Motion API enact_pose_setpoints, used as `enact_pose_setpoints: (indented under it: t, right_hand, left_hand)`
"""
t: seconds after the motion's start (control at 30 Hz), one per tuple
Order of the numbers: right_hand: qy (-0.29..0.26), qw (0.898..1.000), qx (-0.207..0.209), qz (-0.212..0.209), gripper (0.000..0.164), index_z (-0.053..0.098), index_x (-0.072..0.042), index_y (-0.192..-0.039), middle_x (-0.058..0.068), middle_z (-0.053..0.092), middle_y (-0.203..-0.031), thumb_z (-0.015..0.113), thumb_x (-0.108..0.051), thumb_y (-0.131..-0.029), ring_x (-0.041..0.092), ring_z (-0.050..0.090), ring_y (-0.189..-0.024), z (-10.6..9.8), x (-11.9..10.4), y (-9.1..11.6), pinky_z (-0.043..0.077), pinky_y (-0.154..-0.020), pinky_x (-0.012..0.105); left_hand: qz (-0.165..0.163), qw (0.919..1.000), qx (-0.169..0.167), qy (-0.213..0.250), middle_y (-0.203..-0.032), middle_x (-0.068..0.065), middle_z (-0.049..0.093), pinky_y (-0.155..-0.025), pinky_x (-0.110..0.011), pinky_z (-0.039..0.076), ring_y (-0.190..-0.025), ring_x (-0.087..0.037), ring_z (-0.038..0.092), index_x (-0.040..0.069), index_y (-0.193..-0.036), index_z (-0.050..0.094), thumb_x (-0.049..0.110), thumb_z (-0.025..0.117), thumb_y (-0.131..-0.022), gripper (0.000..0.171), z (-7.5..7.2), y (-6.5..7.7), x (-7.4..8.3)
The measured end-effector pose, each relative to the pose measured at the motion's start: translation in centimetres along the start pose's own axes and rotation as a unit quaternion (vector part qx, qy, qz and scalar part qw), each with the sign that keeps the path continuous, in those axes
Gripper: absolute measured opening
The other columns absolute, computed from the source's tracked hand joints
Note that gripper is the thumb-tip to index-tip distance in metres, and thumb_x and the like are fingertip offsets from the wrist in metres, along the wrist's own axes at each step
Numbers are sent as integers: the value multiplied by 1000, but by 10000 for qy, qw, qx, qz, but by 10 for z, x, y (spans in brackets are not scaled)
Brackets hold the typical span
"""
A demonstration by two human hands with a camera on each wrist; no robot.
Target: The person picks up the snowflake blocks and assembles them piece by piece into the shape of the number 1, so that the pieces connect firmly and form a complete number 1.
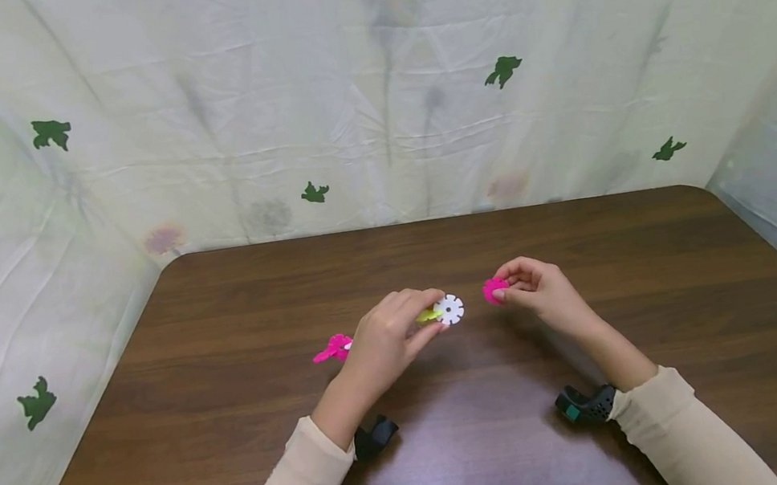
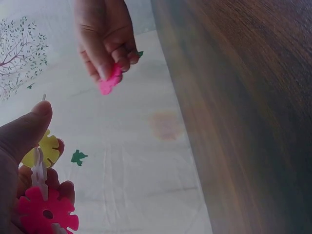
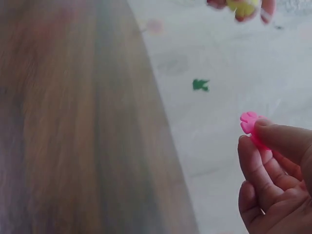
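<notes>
My left hand grips a chain of notched plastic discs above the table. A white disc stands out at the chain's right end, slotted to a yellow disc between thumb and fingers. Pink discs trail from the hand's other side; in the left wrist view a pink disc joins a white one edge to edge. Across a small gap, my right hand pinches a single pink notched disc between thumb and forefinger. The palm side of the left hand is hidden in the head view.
Both hands are over a brown wooden table. A pale cloth with green bird-like shapes hangs behind it and at the sides. Dark straps with cameras sit at both wrists, low over the tabletop.
</notes>
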State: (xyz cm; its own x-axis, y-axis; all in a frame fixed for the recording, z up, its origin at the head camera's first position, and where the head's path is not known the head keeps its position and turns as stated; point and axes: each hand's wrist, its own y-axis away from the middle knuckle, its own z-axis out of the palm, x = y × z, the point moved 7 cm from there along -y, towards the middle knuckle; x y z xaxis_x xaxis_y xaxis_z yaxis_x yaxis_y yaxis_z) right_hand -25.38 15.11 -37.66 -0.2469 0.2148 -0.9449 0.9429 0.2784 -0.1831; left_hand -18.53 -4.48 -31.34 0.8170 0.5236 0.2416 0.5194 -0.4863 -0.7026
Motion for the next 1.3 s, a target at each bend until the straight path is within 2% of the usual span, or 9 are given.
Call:
enact_pose_setpoints:
  t: [0.2,0.33,0.57,0.73,0.93,1.17,1.3]
  right_hand:
    - [-254,9994,-5,-237,20,55,6,-94,14,61,-88,66,-3,-80,28,62,-77,5,-20,6,51,-69,34]
    - [-415,9978,-50,-523,17,57,4,-94,12,61,-89,65,-1,-80,24,63,-77,10,-32,10,51,-69,31]
    - [-184,9912,-124,-1307,14,61,1,-90,11,61,-85,64,6,-78,21,57,-71,18,-52,17,48,-59,26]
    - [-404,9827,-373,-1769,13,61,5,-89,14,61,-87,62,11,-77,20,59,-78,25,-61,20,49,-62,26]
    - [-388,9783,-439,-1986,13,62,2,-83,14,62,-85,62,13,-76,20,59,-82,29,-64,22,50,-67,27]
    - [-278,9749,-396,-2172,21,65,1,-81,13,64,-83,62,19,-71,19,61,-80,30,-68,24,51,-64,26]
    - [-368,9732,-335,-2247,19,65,2,-82,16,62,-84,62,18,-72,19,60,-80,30,-68,25,50,-64,26]
  left_hand:
    - [-14,10000,-14,2,-93,0,63,-73,-23,46,-82,-12,56,7,-105,63,15,74,-74,34,0,0,0]
    - [-25,10000,-14,-7,-93,0,63,-73,-23,46,-82,-13,56,7,-105,63,15,74,-74,34,0,0,0]
    - [-38,10000,-12,-26,-91,0,63,-69,-22,46,-79,-12,55,8,-104,63,16,75,-73,34,2,0,-1]
    - [-42,10000,-24,0,-91,1,63,-68,-21,46,-78,-11,55,7,-104,64,17,75,-73,34,2,0,-1]
    - [35,9999,-29,105,-93,-1,64,-66,-20,45,-77,-12,55,5,-103,64,16,75,-73,34,3,0,2]
    - [98,9984,-285,479,-96,-3,63,-71,-19,44,-80,-15,57,1,-105,62,13,73,-76,33,7,0,4]
    - [71,9985,-215,497,-96,-4,63,-71,-19,45,-81,-15,56,1,-104,61,12,74,-74,35,7,0,4]
